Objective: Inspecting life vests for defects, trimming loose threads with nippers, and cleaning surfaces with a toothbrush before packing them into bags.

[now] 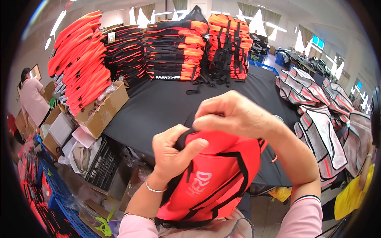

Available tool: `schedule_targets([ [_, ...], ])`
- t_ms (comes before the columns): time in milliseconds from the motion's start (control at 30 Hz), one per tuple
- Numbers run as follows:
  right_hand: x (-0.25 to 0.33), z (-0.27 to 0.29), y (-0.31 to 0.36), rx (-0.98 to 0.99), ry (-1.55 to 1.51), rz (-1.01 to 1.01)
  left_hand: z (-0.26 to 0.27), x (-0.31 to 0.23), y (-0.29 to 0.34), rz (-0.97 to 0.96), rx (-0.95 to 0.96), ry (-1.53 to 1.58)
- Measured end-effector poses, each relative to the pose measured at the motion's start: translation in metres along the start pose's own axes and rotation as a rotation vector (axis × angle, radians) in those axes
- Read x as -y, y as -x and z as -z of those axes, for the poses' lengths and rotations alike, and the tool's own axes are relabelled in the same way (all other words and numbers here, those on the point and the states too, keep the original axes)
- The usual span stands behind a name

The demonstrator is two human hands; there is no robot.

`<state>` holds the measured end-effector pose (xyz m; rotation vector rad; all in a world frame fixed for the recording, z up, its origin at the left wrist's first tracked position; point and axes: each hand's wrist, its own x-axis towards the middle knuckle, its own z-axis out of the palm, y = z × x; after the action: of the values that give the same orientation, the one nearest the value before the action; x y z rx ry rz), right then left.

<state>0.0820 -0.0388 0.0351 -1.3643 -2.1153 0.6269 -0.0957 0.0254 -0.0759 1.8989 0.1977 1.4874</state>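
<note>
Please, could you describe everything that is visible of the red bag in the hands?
The red bag looks like soft fabric, with black trim and pale lettering on its side. It is held tilted at the near edge of the black table. The left hand grips its upper left edge, thumb on the red face; the right hand pinches near its top. What supports its bottom is unclear.
</note>
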Motion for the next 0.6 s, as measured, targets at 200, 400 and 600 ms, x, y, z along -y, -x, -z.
schedule_targets([
  [200, -0.062, 0.002, 0.041, -0.276, 0.145, 0.037, 0.015, 0.010, 0.014, 0.078, -0.140, 0.274],
  [400, -0.054, -0.017, 0.051, -0.468, 0.432, 0.214, 0.029, 0.003, 0.000, 0.031, -0.131, 0.094],
  [600, -0.035, 0.003, 0.048, -0.506, 0.402, 0.223, 0.054, -0.025, -0.047, 0.308, 0.293, 0.083],
])
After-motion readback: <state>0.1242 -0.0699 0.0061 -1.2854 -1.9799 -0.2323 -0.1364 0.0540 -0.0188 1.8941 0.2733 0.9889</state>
